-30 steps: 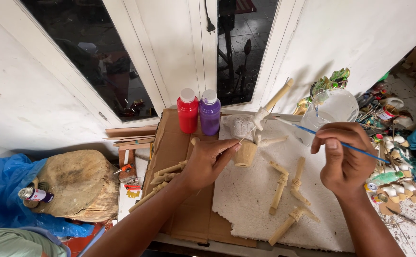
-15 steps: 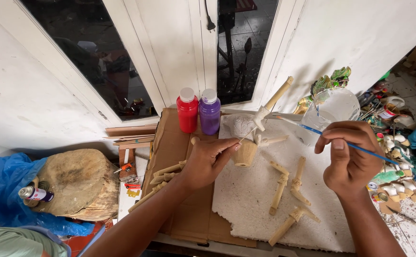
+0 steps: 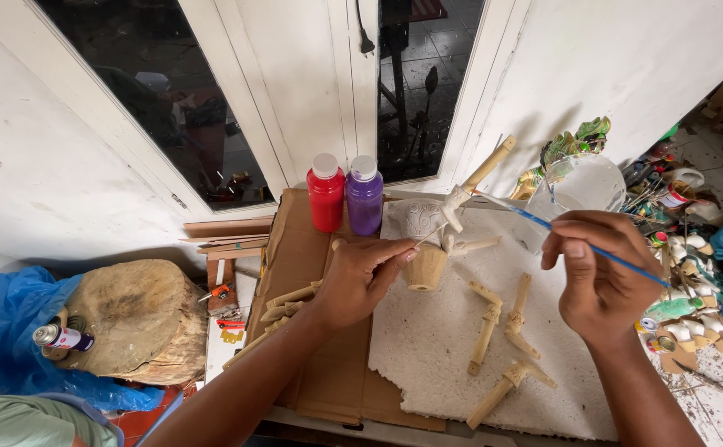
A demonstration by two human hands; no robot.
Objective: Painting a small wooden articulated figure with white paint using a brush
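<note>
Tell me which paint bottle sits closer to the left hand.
The purple bottle. It stands right of the red bottle, and the left hand lies below and just right of it, so the red one is farther off.

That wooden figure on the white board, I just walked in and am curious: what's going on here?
A person is painting a small wooden puppet figure standing on a white foam board. The left hand steadies it by a thin stick, while the right hand holds a blue-handled brush to its raised arm. Loose wooden limbs lie nearby; red and purple paint bottles stand behind.
</note>
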